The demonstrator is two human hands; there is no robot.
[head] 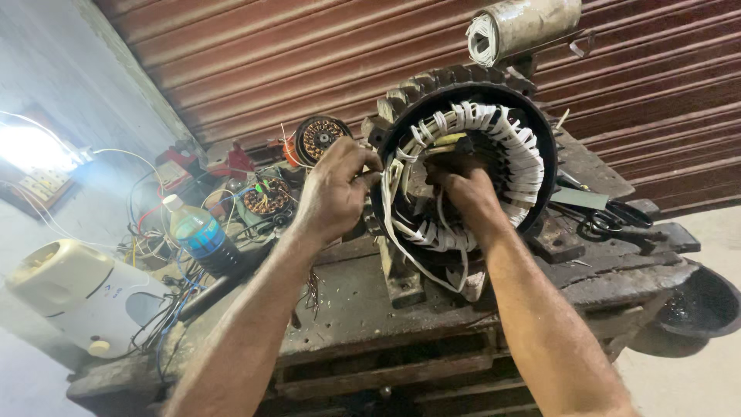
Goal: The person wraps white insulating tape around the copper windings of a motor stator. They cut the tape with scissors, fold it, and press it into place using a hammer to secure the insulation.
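A large black motor stator (540,139) stands on edge on a worn workbench (355,297), its copper windings wrapped in white tape. My left hand (333,189) grips the stator's left rim, fingers curled over the edge. My right hand (467,193) reaches inside the bore, fingers closed on the white tape strands among the windings. A loose loop of white tape (421,266) hangs down below the housing.
Black scissors (614,218) lie to the right of the stator. A plastic water bottle (202,238), tangled wires, a smaller wound stator (318,137) and a white appliance (77,297) sit at left. A dark bowl (706,305) is lower right. A taped roll (521,27) rests above.
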